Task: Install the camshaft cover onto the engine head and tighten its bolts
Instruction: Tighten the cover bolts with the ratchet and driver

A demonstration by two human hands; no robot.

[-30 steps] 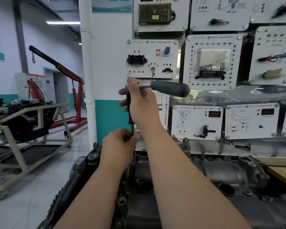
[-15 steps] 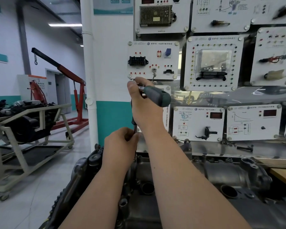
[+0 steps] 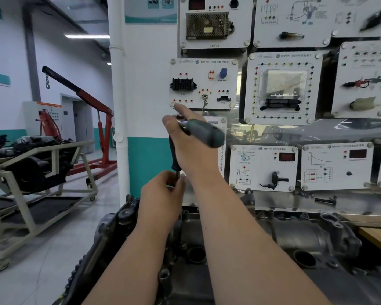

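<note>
The dark metal camshaft cover [image 3: 290,236] lies on the engine head at the bottom of the view. A ratchet wrench [image 3: 204,133] with a dark green handle stands above it on a long black extension [image 3: 174,155]. My right hand [image 3: 189,150] grips the ratchet at its head, the handle pointing right and toward me. My left hand [image 3: 163,199] holds the lower part of the extension, fingers curled round it. The socket and the bolt under my left hand are hidden.
A board of white training panels [image 3: 282,89] stands right behind the engine. A white pipe [image 3: 117,95] runs down the wall. To the left stand a cart with another engine [image 3: 31,164] and a red engine crane [image 3: 97,119]. A wooden bench edge [image 3: 378,236] is at right.
The ratchet handle has swung from pointing right toward me, under my right hand. My left hand has stayed on the extension.
</note>
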